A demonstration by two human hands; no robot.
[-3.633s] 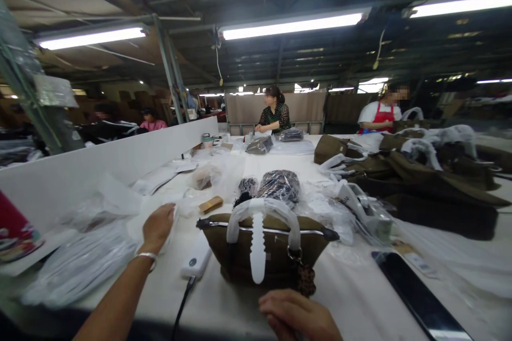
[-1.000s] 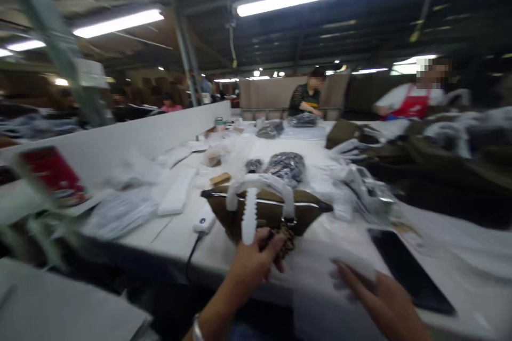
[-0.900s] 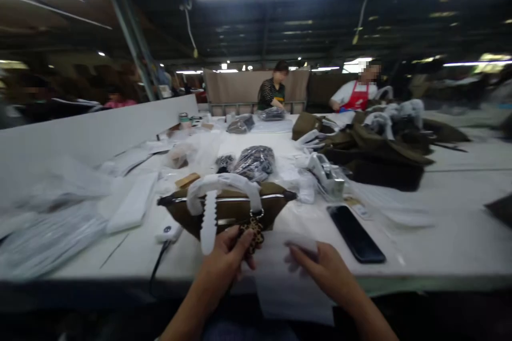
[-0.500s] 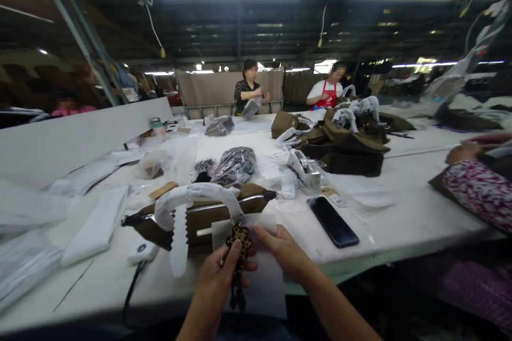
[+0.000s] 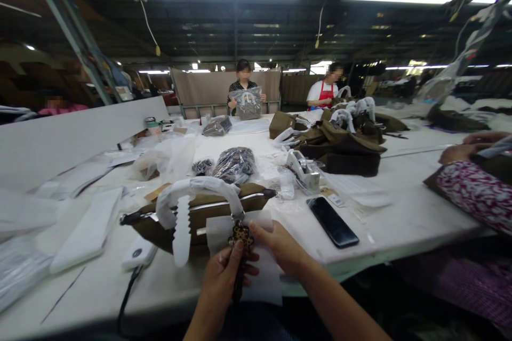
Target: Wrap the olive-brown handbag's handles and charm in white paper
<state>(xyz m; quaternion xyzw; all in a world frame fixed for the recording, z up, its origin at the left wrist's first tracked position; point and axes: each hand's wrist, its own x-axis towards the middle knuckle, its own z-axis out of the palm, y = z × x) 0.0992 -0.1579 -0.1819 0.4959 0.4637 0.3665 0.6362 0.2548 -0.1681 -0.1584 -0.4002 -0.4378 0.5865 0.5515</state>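
An olive handbag [image 5: 196, 219] lies at the table's front, its zipper closed and its handle [image 5: 208, 187] wrapped in white. A leopard-print charm [image 5: 241, 237] hangs from a metal ring at the handle's right end. My left hand [image 5: 225, 272] is closed on this charm, thumb on top. Behind the charm, a white sheet [image 5: 262, 272] rests against the bag and over the table edge. My right hand [image 5: 280, 245] pinches the sheet near its top, beside the charm; part of its fingers is hidden behind. A white toothed strip [image 5: 182, 232] hangs by the handle.
Right of my hands lies a black phone [image 5: 332, 221]; beyond it are a tape dispenser [image 5: 304, 170] and piled olive bags [image 5: 340, 144]. A white device [image 5: 138, 252] with a cable sits left. Another person's patterned sleeve [image 5: 474, 184] is at the right; two people stand across the table.
My hands have stayed at the charm and sheet, with my left fingers slightly higher around the charm. The person opposite now holds a plastic-wrapped bag upright in front.
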